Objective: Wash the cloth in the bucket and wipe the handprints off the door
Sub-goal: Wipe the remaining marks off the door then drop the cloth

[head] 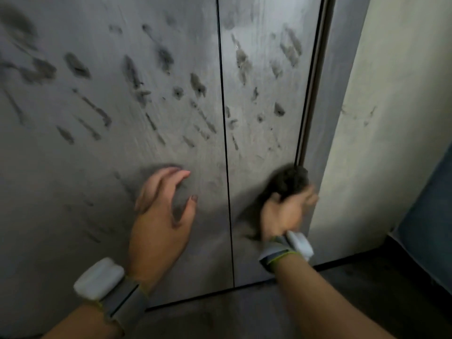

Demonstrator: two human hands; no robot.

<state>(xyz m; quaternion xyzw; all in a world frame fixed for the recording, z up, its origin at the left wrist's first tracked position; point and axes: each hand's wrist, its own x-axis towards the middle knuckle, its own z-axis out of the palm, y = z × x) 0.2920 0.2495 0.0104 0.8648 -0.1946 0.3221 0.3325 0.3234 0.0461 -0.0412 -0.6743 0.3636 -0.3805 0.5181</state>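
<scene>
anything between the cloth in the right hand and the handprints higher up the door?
Nothing visible. The right hand grips the dark cloth low against the door, by its right edge. The handprints lie above on bare panel. The left hand hovers over the other panel, off to the side.

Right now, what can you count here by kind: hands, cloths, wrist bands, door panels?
Hands: 2, the left hand bare against the door, the right hand gripping the cloth.
Cloths: 1, a dark cloth.
Wrist bands: 2, left band and right band.
Door panels: 2, left panel and right panel.
Total: 7.
</scene>
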